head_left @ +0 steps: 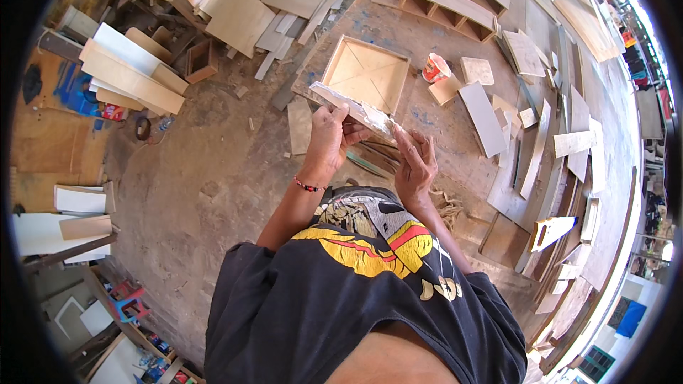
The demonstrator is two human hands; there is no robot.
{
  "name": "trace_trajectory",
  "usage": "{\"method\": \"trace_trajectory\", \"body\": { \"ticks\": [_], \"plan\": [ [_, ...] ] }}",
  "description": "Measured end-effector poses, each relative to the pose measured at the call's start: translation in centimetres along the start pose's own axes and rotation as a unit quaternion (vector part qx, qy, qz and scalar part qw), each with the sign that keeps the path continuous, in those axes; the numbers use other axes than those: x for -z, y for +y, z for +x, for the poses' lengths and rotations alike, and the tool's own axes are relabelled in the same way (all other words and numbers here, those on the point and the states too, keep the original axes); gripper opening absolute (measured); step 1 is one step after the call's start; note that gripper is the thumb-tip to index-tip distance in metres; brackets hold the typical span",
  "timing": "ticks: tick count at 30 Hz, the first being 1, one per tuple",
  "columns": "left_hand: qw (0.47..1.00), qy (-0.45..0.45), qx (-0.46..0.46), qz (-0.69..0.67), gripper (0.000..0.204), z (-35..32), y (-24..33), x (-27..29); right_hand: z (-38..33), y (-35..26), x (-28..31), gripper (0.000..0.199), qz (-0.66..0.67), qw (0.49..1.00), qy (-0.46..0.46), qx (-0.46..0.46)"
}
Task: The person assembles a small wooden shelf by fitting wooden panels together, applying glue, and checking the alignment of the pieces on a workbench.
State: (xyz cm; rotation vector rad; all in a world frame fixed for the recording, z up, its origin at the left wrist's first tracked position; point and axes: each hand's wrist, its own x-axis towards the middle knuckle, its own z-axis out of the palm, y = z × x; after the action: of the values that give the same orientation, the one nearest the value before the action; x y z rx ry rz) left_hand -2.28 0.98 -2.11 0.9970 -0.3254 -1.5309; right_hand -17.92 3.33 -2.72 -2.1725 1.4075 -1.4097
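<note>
My left hand (329, 135), with a beaded bracelet at the wrist, grips a short wooden strip (340, 99) near its left end, thumb on top. White paste (373, 115) is smeared unevenly along the strip's upper face. At the strip's right end, my right hand (415, 161) holds it between thumb and fingers. The strip is tilted down to the right, in front of a shallow square wooden box (403, 85). Crossed pencil lines mark the inside of that box, and the strip hides part of its near side. Whether the strip touches the box, I cannot tell.
Right of the box stand a red-and-white tub (435, 68) and small board pieces (477, 71). A long divided wooden frame (434, 1) lies at the back. Boards and a handsaw (553, 232) lie at the right. Stacked panels (242, 14) fill the back left.
</note>
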Motion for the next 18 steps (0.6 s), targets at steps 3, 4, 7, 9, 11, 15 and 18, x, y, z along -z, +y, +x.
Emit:
{"method": "trace_trajectory", "body": {
  "ticks": [3,4,7,9,11,15,18],
  "plan": [
    [1.0,0.011,-0.02,-0.003,0.02,0.4,0.1,0.5,-0.9,0.6,0.5,0.051,-0.003,0.999,-0.03,-0.011],
    [1.0,0.014,-0.025,-0.003,0.02,0.4,0.5,0.4,-1.2,0.9,0.6,0.057,-0.003,0.999,-0.043,-0.016],
    [0.999,0.015,-0.029,-0.007,0.018,0.6,0.8,0.6,-1.0,0.5,1.0,0.054,0.017,0.998,-0.051,-0.037],
    [0.999,0.013,-0.032,-0.015,0.016,0.7,0.7,0.7,-1.1,0.4,1.2,0.04,0.031,0.998,-0.022,-0.051],
    [0.999,0.013,-0.042,-0.026,0.016,1.0,0.6,0.7,-0.9,0.4,1.3,0.033,0.024,0.999,0.006,-0.044],
    [0.996,0.039,-0.074,0.018,0.016,0.6,1.7,0.2,-0.4,0.9,1.7,0.034,0.003,0.999,0.044,-0.015],
    [0.993,0.062,-0.081,0.052,0.016,0.3,1.5,-0.6,0.0,0.4,1.5,0.036,0.017,0.998,0.052,-0.024]
  ]
}}
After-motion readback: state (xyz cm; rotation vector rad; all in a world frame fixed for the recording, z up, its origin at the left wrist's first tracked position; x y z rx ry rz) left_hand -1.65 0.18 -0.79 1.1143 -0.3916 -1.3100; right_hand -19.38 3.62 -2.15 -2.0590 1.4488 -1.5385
